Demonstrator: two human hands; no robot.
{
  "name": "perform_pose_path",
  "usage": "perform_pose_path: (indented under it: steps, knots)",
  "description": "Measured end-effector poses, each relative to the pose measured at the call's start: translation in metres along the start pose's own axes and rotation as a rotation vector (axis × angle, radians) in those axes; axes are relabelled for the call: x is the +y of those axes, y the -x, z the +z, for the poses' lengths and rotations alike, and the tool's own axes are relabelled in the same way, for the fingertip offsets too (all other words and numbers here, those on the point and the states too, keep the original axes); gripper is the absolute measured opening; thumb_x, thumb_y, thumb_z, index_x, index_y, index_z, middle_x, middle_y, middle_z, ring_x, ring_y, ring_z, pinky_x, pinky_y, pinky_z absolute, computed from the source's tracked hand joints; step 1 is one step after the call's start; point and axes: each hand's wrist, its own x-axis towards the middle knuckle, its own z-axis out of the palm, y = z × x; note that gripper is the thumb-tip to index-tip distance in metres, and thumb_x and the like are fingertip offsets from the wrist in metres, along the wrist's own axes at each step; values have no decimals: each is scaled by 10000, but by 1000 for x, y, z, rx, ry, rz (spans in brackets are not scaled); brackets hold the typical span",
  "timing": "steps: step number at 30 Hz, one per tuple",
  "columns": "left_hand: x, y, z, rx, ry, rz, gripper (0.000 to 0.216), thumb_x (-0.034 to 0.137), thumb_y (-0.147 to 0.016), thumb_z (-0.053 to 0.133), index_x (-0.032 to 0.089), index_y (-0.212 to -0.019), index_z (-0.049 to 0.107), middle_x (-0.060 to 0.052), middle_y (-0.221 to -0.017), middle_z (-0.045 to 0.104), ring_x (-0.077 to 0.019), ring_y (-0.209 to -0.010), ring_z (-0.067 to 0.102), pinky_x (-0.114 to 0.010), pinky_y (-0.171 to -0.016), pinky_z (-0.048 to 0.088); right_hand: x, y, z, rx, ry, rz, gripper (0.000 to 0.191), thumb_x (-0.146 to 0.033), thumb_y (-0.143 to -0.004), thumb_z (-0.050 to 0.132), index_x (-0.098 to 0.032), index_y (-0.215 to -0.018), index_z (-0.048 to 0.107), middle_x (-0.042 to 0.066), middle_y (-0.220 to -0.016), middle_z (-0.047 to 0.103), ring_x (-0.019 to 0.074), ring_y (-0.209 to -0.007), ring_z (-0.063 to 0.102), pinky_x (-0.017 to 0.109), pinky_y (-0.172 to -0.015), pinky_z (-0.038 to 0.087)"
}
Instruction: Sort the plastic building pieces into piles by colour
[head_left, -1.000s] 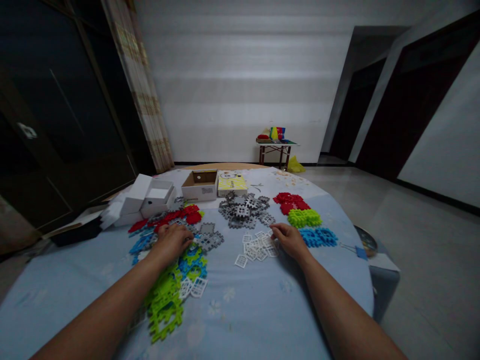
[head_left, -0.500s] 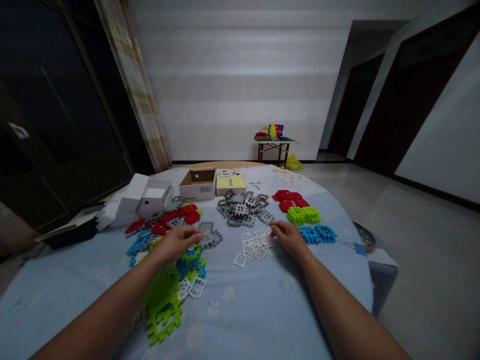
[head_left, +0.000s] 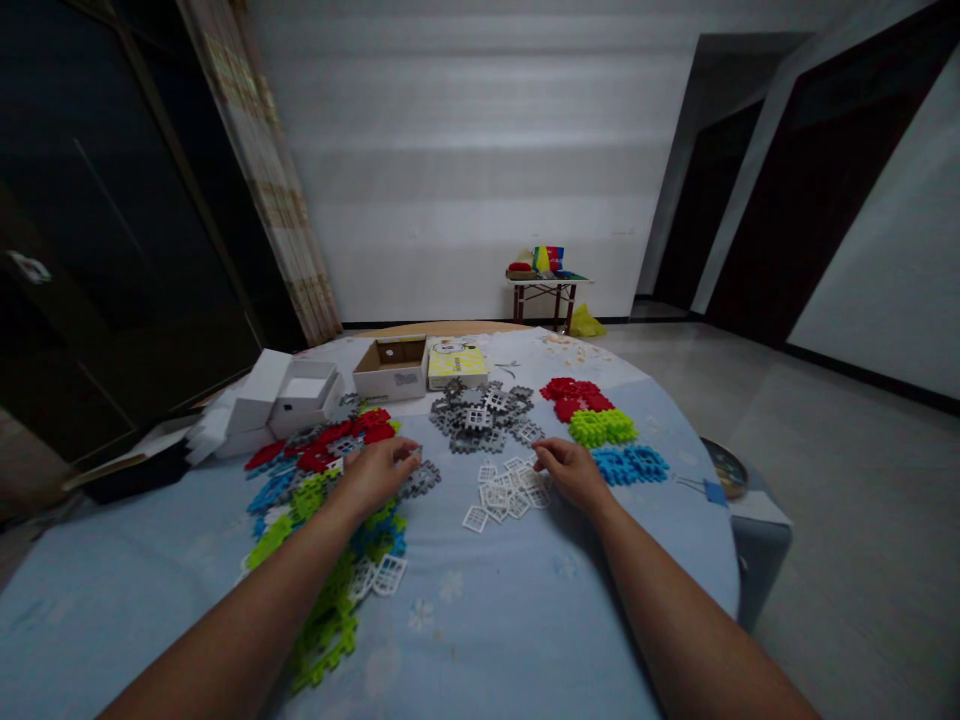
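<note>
My left hand (head_left: pixel 379 472) is at the grey notched plastic pieces (head_left: pixel 421 481) left of centre, its thumb and fingertips closed on the edge of one; the hand hides part of it. Under that forearm lies a mixed heap of green (head_left: pixel 328 632), blue and red interlocking pieces, with a few white window-shaped grids (head_left: pixel 389 575) at its side. My right hand (head_left: pixel 571 472) hovers at the right edge of a spread of white window pieces (head_left: pixel 495 495). Its thumb and fingers are pinched together; anything between them is too small to make out.
A grey pile (head_left: pixel 477 420) of notched pieces sits mid-table. Red (head_left: pixel 576 398), green (head_left: pixel 602 428) and blue (head_left: pixel 630 465) piles line the right. Behind stand an open box (head_left: pixel 391 380), a yellow-and-white box (head_left: pixel 458 368) and white boxes (head_left: pixel 304 390). The tablecloth (head_left: pixel 510 620) is light blue.
My left hand has moved a little right, onto the grey pieces. My right hand stays beside the white window pieces. The whole view has shifted slightly.
</note>
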Motion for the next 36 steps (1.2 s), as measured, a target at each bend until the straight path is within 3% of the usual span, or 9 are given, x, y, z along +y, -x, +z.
perform_pose_path:
  steps: [6,9,14,19,23,28,31,33,36]
  knots:
    - [-21,3,-8,-29,-298,-57,460,563,-615,518,189,-841,663,-165,-975,634,-385,-1004,495,-557,-877,251,1,0,1,-14,14,2,339,-381,-773,448,-146,-925,639,25,-656,665,148,-596,587,248,-597,430]
    - [-21,3,-3,-61,-365,-65,488,599,-528,576,193,-783,668,-179,-967,632,-412,-1011,475,-563,-875,241,3,-1,1,-10,12,-5,328,-373,-772,450,-149,-918,639,24,-655,663,149,-606,588,250,-608,432]
    - [-25,-2,1,-68,-371,-93,452,508,-502,624,202,-835,655,-165,-998,625,-386,-1024,474,-529,-897,247,1,0,1,-2,20,-15,315,-364,-769,450,-156,-903,645,18,-651,667,141,-580,579,244,-584,428]
    - [-33,-6,-3,-84,-230,-140,634,495,-463,661,163,-999,602,-133,-972,629,-338,-963,528,-439,-846,347,-3,2,1,5,30,-21,302,-347,-772,448,-154,-892,647,16,-646,666,137,-574,576,240,-587,426]
    - [-23,-9,-13,-87,-22,-142,783,562,-505,632,107,-1130,510,-139,-1067,584,-263,-955,537,-330,-805,397,-5,2,2,-2,28,-16,304,-354,-772,452,-156,-898,645,21,-653,666,144,-586,582,246,-596,433]
    - [-5,-16,-19,-164,241,-223,694,666,-524,572,153,-991,593,-77,-976,630,-207,-830,575,-276,-657,434,-9,3,2,-1,3,-17,294,-357,-769,462,-161,-893,642,21,-651,666,144,-583,584,244,-586,435]
    - [-2,-31,-12,-167,325,-313,700,681,-438,618,131,-872,623,-103,-882,639,-199,-716,569,-275,-554,417,-9,3,3,-10,3,-18,284,-356,-773,462,-168,-887,641,18,-649,665,143,-579,584,244,-583,436]
    - [1,-47,-6,-133,381,-354,747,689,-392,634,111,-865,614,-142,-919,625,-199,-702,563,-284,-540,422,-7,2,4,-19,-4,-12,285,-353,-778,458,-171,-897,641,18,-645,663,146,-588,590,242,-581,435]
    - [13,-72,1,-84,498,-316,794,726,-458,563,123,-975,578,-160,-1059,585,-188,-790,571,-286,-615,454,-6,1,6,-21,-13,3,283,-342,-778,457,-167,-902,643,22,-646,661,148,-597,595,240,-576,433]
